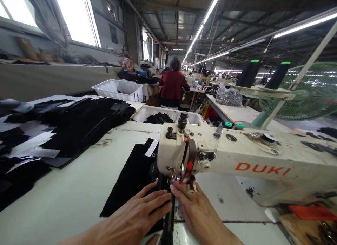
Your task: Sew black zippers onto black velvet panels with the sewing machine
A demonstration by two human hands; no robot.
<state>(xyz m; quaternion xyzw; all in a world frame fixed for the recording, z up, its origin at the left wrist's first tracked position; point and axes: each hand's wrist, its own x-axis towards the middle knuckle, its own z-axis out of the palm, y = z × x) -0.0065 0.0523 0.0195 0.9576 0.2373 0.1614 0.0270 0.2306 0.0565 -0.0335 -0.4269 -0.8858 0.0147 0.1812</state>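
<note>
A black fabric panel [129, 178] lies on the pale sewing table, with a white label strip, a small dark tab and a gold-coloured stud on it. My left hand [142, 211] rests flat on the panel, fingers stretched out towards the needle area. A narrow black strip with a gold line [170, 217], which looks like a zipper, runs between my hands to the presser foot [173, 176]. My right hand [195, 210] lies just right of it, its extended fingertips touching the strip's edge close by the foot. The sewing machine [223, 153] stands over the work.
Stacked black fabric pieces [86, 122] cover the table's left side. Behind the machine is a white bin [142, 113] with black pieces. Thread cones [247, 74] and a green fan [300, 94] stand at right, above a red tray [310, 211]. A person in dark red [172, 83] sits ahead.
</note>
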